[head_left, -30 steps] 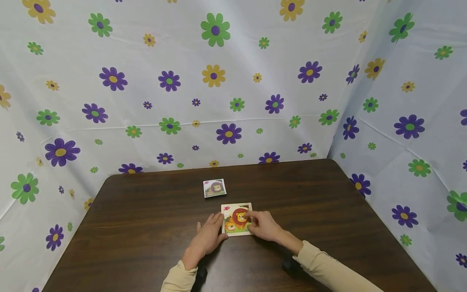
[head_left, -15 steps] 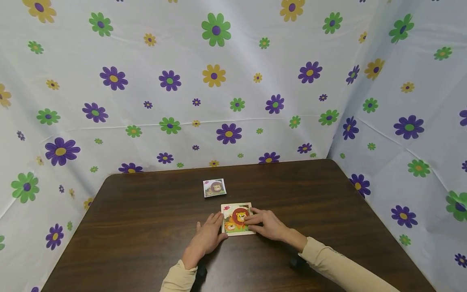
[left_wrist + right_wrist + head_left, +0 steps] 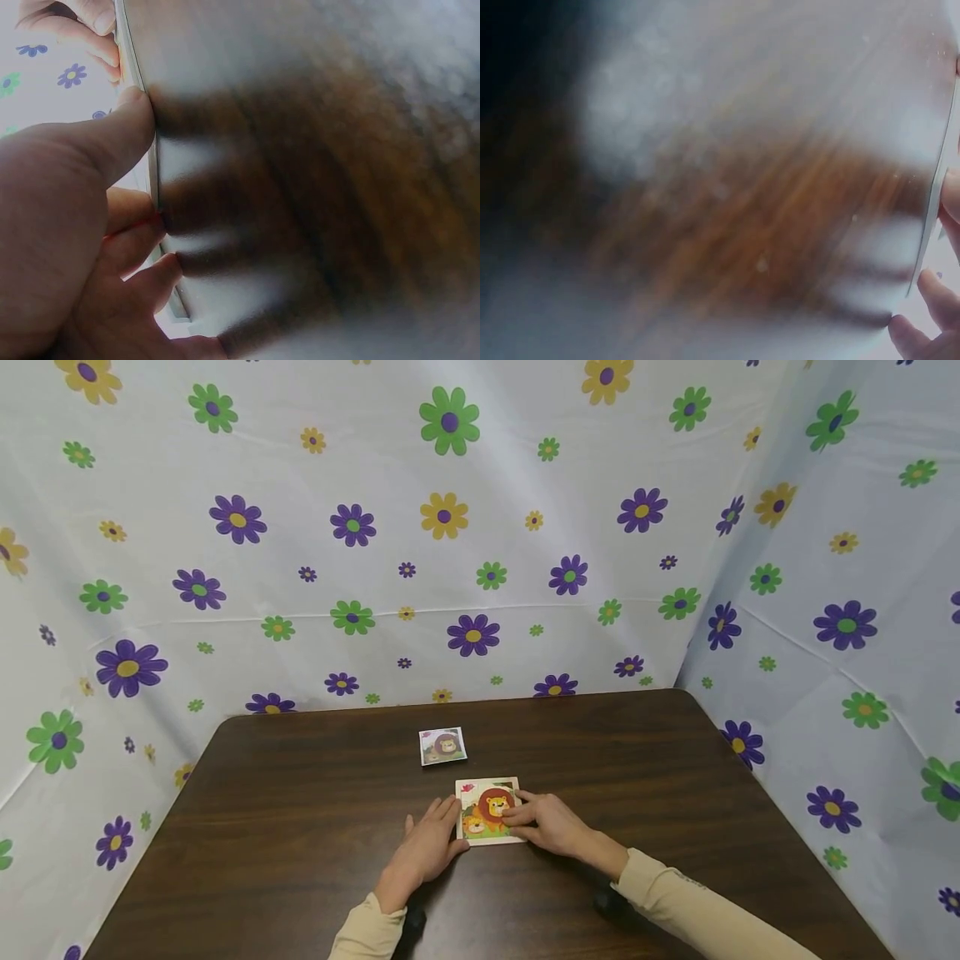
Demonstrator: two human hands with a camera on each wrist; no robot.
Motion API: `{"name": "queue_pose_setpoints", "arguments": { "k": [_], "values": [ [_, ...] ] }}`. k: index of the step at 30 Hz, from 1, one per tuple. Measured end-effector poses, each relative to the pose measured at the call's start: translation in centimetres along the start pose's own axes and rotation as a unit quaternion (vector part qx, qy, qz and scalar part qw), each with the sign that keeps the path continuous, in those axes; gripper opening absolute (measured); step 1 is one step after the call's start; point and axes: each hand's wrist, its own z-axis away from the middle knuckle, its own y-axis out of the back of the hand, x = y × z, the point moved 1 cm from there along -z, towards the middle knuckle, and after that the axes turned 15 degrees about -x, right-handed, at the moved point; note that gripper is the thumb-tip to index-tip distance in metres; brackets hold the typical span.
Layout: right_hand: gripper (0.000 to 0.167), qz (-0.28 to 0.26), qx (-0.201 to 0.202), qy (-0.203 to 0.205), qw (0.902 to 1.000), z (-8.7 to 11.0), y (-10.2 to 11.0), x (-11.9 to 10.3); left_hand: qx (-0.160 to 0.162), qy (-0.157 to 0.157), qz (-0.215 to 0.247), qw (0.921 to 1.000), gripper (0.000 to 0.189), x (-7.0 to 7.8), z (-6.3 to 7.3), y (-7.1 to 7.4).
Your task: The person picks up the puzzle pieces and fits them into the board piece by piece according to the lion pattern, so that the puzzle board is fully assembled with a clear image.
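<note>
A square lion jigsaw puzzle (image 3: 480, 827) in a pale wooden frame lies flat on the brown table. Along its left side rests my left hand (image 3: 426, 843), fingers extended and thumb at the near left corner; the left wrist view shows its thumb and fingertips against the puzzle's thin edge. My right hand (image 3: 553, 824) reaches over the right side, with some fingertips on the picture beside the lion's face and one finger near the far right corner. Part of the puzzle's right edge is hidden beneath that hand. In the right wrist view, fingers (image 3: 937, 296) appear at the edge.
Behind the puzzle, slightly left, lies a small square card (image 3: 442, 747) printed with a similar lion picture. The dark wood table (image 3: 300, 827) reaches back to a flower-patterned cloth (image 3: 360, 643), which also hangs along the sides.
My right hand has shifted slightly right, and its bent index finger has come off the lion's face as the fingers spread straighter. The left hand and puzzle stay in place.
</note>
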Motion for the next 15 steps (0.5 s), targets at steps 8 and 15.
{"name": "queue_pose_setpoints", "arguments": {
  "k": [8,15],
  "values": [
    [0.026,-0.02,0.001,0.0,0.9998,0.36,-0.22,0.2,-0.005,-0.002,0.0,1.0,0.062,-0.1,0.14,-0.24],
    [0.027,-0.004,-0.01,-0.006,0.9999,0.3,-0.24,-0.26,-0.005,0.002,0.004,1.0,0.061,0.03,0.46,-0.3]
  ]
}}
